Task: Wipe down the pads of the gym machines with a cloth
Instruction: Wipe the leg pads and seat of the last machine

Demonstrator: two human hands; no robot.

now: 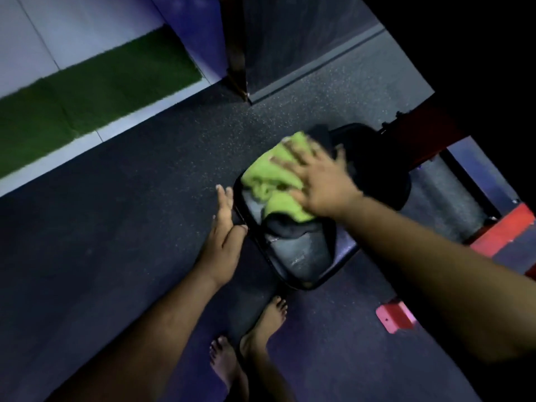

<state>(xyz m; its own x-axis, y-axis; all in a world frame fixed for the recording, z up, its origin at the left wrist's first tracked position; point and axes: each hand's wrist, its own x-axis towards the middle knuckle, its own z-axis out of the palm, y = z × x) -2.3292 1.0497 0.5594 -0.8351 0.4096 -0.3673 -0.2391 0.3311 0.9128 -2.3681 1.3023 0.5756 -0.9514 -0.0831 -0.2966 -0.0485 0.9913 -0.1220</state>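
On top of the black padded vinyl seat pad (304, 250) lies the crumpled lime-green terry cloth (266, 181), pressed flat under the right hand (316, 181), whose grip is open, fingers spread over the fabric. Beside the pad's near-left rim rests the left hand (223, 227), fingers straight, holding nothing. Unwiped pad runs from the cloth back toward the person along the pad's long axis; the right hand is better placed. No readable writing shows.
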